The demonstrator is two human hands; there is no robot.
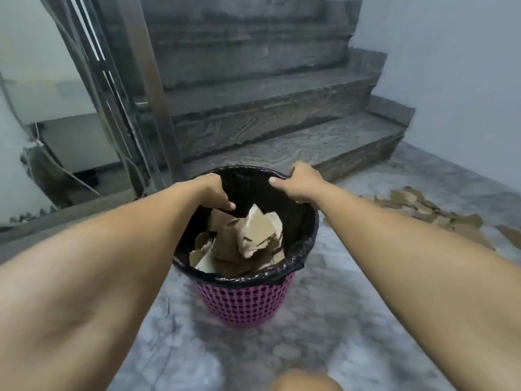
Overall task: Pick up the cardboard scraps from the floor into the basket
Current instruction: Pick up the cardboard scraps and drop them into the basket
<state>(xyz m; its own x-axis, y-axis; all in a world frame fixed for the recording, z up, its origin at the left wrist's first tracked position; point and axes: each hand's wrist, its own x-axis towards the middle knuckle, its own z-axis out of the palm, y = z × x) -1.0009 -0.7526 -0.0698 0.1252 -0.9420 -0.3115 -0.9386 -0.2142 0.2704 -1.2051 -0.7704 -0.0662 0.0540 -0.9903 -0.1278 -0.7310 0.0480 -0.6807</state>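
Your left hand (pixel 214 191) and right hand (pixel 298 183) gripping black liner (pixel 298 221) rim; pink mesh basket (pixel 245 303) holding torn cardboard scraps (pixel 248 235); more scraps (pixel 428 210) lying on floor (pixel 324 334) right.

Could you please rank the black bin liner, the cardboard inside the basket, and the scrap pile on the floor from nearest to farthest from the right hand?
1. black bin liner, gripped at the rim by the right hand.
2. cardboard in the basket, just below.
3. scrap pile, on the floor off to the right.
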